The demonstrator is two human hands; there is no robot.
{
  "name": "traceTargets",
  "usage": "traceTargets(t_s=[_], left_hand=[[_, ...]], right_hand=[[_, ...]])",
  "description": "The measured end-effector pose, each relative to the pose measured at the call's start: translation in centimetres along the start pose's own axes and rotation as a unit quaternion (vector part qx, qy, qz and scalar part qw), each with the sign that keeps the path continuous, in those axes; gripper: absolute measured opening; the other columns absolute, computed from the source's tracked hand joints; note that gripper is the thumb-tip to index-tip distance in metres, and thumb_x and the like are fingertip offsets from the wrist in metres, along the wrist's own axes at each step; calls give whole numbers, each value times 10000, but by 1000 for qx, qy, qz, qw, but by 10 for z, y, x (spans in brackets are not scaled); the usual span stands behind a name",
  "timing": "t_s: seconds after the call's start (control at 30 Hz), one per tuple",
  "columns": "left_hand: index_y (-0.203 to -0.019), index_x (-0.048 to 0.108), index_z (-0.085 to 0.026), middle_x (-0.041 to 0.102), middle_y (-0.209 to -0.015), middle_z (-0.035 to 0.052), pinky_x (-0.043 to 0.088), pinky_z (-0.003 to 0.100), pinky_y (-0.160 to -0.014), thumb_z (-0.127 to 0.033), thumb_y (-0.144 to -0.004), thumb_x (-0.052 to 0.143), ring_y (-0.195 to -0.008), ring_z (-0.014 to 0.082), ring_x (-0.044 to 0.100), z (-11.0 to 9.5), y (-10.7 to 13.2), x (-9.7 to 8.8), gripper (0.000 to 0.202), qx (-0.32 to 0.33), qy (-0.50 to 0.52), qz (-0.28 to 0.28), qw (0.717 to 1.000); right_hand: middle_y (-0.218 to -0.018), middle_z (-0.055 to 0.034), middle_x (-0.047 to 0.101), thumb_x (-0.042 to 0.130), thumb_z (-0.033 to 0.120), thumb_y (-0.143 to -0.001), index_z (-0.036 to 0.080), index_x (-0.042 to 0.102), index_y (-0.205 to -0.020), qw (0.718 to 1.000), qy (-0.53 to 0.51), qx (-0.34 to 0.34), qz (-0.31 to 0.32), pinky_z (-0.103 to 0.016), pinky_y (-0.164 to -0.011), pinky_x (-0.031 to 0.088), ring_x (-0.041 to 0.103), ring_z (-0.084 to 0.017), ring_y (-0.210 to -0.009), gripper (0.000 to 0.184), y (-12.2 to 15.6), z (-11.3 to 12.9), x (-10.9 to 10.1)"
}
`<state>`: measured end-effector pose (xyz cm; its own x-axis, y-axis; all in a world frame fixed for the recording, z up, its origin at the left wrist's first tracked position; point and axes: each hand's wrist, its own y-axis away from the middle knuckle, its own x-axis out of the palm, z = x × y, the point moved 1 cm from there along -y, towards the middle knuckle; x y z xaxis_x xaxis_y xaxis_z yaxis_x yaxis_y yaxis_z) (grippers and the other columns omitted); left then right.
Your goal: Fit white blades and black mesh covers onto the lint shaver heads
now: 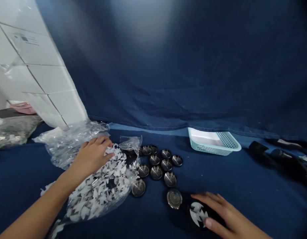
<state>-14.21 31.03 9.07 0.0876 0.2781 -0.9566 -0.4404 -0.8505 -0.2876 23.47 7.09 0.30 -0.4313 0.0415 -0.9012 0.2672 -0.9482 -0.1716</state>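
Note:
My left hand (95, 154) is over a heap of small white plastic pieces (101, 189) spread on a clear plastic bag. Its fingers are curled, with a white piece (109, 151) between thumb and fingertips. At the lower right, my right hand (222, 210) holds a dark round part with jagged white plastic on its face (197, 212); thumb and fingers close around its edge. Near that hand lies a perforated metal disc (174, 199). Several shiny dark round caps (156, 172) sit between the two hands, beside the heap.
A light-blue plastic basket (213, 149) stands at the back, holding something white. Dark objects (275, 159) lie at the right. Crumpled clear plastic (76, 139) and another filled bag (14, 131) are at the left. A dark blue curtain (168, 66) hangs behind the cloth-covered surface.

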Motion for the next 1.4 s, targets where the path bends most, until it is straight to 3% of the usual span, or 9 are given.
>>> traceTargets(t_s=[0.07,0.13,0.2,0.37,0.47,0.63,0.73,0.87,1.4], left_hand=[[-1000,611,-146,497,-1324,186,335,616,-966,-428,-876,498,-1202,445,442,-31,10,-5,328,27,-17,-54,998],[-1034,623,-184,540,-1306,135,369,563,-983,-478,-922,448,-1178,367,489,-74,23,-3,360,85,8,-32,996],[-1069,623,-299,606,-1250,4,442,437,-960,-567,-886,497,-1108,259,556,-122,38,5,348,189,56,29,980],[-1287,547,-241,618,-1259,85,457,487,-919,-299,-713,785,-1095,333,555,-194,48,35,624,353,211,190,892],[-1207,613,-297,672,-1160,36,419,500,-959,-209,-699,785,-1071,314,572,-196,31,38,544,352,255,220,874],[-1325,504,-308,525,-1367,45,452,412,-976,-363,-802,682,-1143,260,553,-203,0,28,556,216,395,175,876],[-1256,553,-278,561,-1291,45,469,376,-954,-348,-766,704,-1101,245,576,-225,-2,28,519,239,423,195,852],[-1195,577,-271,607,-1175,42,486,377,-873,-373,-738,722,-1031,261,603,-241,-3,29,490,239,367,198,877],[-1242,575,-293,609,-1245,19,467,393,-946,-354,-716,752,-1122,274,580,-241,-6,32,558,251,361,204,874]], right_hand=[[-1331,9,597,605,447,-879,461,281,-1463,1000,-5,-14,-2,-498,-853,603,643,-326,-1115,668,6,2,4],[-1352,-3,577,670,475,-825,453,203,-1487,1000,-11,-25,-2,-507,-855,601,635,-334,-1124,810,8,5,7],[-1331,-31,598,715,493,-779,425,227,-1490,1000,-5,-28,-8,-496,-843,607,651,-333,-1100,865,8,7,11],[-1196,-131,687,727,611,-699,230,548,-1348,999,35,-11,-26,-503,-825,598,685,-359,-1009,773,5,4,21],[-1152,-151,698,647,676,-739,186,626,-1252,996,74,12,-40,-550,-855,554,675,-361,-997,710,1,-4,22],[-1109,-164,691,578,642,-825,144,600,-1264,985,129,53,-102,-499,-831,535,654,-326,-982,664,-15,-22,21],[-1032,-149,697,571,639,-832,130,611,-1235,981,134,62,-122,-465,-784,537,657,-297,-901,651,-23,-28,24],[-1001,-147,691,565,627,-842,115,619,-1215,976,142,78,-144,-454,-757,531,652,-289,-866,636,-24,-29,30],[-1104,-145,684,548,670,-825,150,587,-1263,972,146,97,-159,-434,-785,479,632,-303,-928,681,-24,-24,28]])
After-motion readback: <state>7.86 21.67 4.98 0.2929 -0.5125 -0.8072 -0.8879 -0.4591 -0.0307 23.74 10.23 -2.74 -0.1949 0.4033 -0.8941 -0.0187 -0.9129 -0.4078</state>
